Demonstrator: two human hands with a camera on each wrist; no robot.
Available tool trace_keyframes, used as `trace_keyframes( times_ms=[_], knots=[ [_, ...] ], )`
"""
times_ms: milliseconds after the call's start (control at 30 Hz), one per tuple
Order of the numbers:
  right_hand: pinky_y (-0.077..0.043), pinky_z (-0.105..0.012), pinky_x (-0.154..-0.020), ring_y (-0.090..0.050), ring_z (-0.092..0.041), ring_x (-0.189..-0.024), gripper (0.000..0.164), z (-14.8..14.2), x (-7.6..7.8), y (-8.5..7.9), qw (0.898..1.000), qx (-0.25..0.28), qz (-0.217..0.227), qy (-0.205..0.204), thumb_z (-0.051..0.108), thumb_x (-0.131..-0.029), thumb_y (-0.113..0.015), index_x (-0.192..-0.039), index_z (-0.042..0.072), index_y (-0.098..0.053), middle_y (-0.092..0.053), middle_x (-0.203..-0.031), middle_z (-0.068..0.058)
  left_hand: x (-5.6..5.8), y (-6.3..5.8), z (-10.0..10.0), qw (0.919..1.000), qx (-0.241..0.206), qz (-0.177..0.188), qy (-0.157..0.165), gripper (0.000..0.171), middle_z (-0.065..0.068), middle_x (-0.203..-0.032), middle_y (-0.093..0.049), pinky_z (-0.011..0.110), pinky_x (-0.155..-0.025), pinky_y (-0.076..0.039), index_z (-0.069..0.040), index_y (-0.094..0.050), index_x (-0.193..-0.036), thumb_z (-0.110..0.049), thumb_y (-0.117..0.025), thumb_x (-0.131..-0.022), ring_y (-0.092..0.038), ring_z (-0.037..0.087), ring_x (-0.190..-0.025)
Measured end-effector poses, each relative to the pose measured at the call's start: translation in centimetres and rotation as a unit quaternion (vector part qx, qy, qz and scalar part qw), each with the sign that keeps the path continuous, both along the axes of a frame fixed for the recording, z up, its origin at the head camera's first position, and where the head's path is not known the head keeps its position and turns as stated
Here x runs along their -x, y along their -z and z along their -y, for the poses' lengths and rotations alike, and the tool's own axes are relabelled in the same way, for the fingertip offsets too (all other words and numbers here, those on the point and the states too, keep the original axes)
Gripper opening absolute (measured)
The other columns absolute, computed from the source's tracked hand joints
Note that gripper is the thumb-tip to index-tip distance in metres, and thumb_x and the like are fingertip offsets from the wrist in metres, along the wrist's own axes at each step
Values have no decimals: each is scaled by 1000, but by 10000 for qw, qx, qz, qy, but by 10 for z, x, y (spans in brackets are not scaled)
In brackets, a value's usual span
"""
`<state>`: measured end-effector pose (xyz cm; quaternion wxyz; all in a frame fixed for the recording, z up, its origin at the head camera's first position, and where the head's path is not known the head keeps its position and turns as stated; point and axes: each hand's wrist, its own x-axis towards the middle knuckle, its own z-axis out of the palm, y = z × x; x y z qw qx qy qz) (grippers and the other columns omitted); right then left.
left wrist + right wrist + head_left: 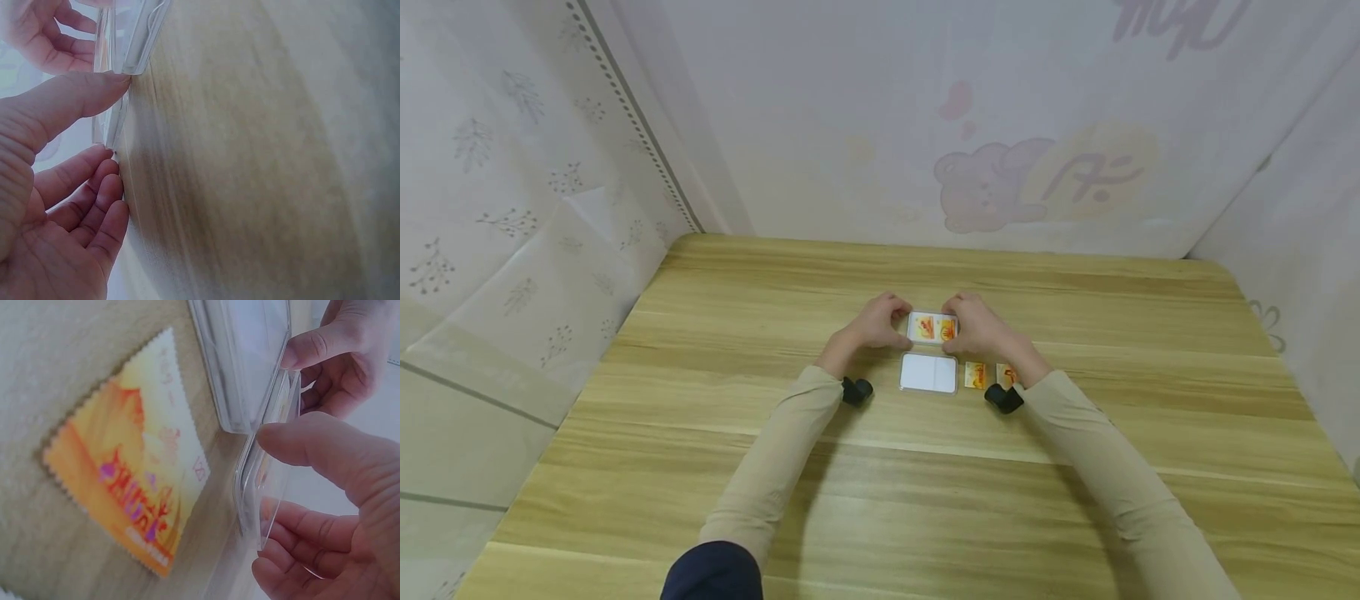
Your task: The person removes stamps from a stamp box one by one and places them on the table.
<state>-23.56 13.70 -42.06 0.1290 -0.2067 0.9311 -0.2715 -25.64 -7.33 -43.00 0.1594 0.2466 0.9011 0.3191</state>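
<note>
A clear plastic stamp case (933, 317) with a white insert lies on the table, two orange and yellow stamps (926, 327) showing side by side inside it. My left hand (880, 322) holds its left end between thumb and fingers. At the other end, my right hand (976, 327) grips it the same way, with the thumb (300, 439) on the near edge and the fingers at the far edge. Just nearer to me is a second clear case (928, 372), its white insert bare of stamps.
To the right of the nearer case lies a loose orange stamp (975, 375) with perforated edges. Another stamp (1006, 372) sits beyond it, partly covered by the black camera (1003, 398) on my right wrist. A patterned curtain (850, 125) hangs behind the wooden table (887, 517).
</note>
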Motion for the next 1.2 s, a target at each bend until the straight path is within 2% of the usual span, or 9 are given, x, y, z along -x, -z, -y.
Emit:
trace_keyframes(
  times_ms=[500, 633, 967, 1200],
  knots=[
    [-43, -42, -95, -46, -30, -108, 62, -5, -5, -7, 9997, -176, -168, 11, 10, -70, -76, -123, -9, -50, -49, -119, -17, 1, 0, -1, 10000, 19, -7, -53, 56, 15, -113, -51, 32, -94, -41, 3, -56, -121, -13, -78, -72, -48, 26, -106],
    [-42, -43, -97, -46, -32, -112, 63, -10, -7, -8, 9998, -88, -185, -17, 9, -70, -75, -124, -9, -49, -49, -121, -18, 0, 0, -1, 10000, 55, -27, -25, 56, 15, -113, -51, 33, -95, -41, 4, -56, -121, -12, -78, -72, -48, 27, -106],
    [-41, -47, -97, -47, -39, -112, 59, -25, -9, -9, 9984, -190, -466, -241, 6, -69, -70, -121, -14, -49, -50, -119, -25, 0, 0, 0, 10000, -6, -12, -18, 55, 15, -113, -51, 33, -96, -40, 5, -55, -122, -11, -77, -73, -48, 27, -107],
    [-40, -48, -97, -45, -40, -112, 61, -34, -10, -9, 9982, -237, -512, -207, 6, -67, -70, -120, -14, -50, -52, -118, -25, 1, 2, 0, 10000, 35, -39, -53, 55, 14, -113, -52, 33, -95, -40, 4, -56, -121, -12, -78, -73, -48, 26, -106]
  ],
)
